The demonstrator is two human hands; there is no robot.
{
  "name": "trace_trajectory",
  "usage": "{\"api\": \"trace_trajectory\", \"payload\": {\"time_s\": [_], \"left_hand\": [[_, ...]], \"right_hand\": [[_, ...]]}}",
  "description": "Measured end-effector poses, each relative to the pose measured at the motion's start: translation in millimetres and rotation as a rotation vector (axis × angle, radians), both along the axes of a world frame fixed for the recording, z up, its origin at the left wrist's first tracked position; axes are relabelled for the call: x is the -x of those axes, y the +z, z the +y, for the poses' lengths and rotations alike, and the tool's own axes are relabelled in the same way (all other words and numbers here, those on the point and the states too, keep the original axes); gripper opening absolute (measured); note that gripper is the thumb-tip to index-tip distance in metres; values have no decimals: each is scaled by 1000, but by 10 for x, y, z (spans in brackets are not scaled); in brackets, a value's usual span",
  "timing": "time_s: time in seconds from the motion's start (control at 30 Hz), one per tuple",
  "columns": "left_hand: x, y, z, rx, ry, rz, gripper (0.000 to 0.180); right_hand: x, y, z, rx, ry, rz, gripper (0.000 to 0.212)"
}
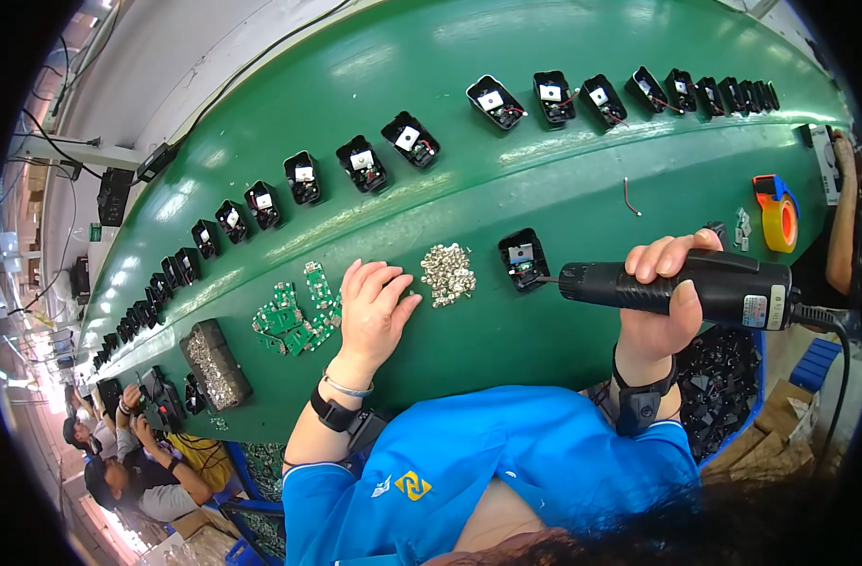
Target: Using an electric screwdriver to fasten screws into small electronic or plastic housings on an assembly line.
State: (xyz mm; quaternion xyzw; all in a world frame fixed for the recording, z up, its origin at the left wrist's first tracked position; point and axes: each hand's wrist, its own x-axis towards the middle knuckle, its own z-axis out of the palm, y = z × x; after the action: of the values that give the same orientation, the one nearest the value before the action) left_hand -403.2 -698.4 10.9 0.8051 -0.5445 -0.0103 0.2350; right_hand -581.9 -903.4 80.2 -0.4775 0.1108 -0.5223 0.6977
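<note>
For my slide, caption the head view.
Right hand aims a black electric screwdriver at a black housing; left hand rests on green belt.

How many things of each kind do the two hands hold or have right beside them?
Electric screwdriver, in right hand: 1
Open black housing at its tip: 1
Heap of silver metal parts: 1
Heap of green circuit boards: 1
Total: 4

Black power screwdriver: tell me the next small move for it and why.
Probably press the bit into the open black housing and drive. The right hand holds the black power screwdriver level, its tip already at that housing's edge, while the left hand lies flat on the green belt beside the pile of small metal parts.
</note>
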Motion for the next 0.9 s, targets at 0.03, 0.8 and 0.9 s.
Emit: {"api": "trace_trajectory", "payload": {"time_s": [0.03, 0.8, 0.9], "left_hand": [[4, 15, -7, 12, -12, 25, 24], [102, -41, -374, 11, -210, 46, 14], [116, -8, -393, 12, -180, 62, 16]], "right_hand": [[2, -5, -5, -4, 7, -2, 39], [56, -44, -73, 1, 29, -18, 39], [58, -63, -88, -2, 22, -15, 39]]}}
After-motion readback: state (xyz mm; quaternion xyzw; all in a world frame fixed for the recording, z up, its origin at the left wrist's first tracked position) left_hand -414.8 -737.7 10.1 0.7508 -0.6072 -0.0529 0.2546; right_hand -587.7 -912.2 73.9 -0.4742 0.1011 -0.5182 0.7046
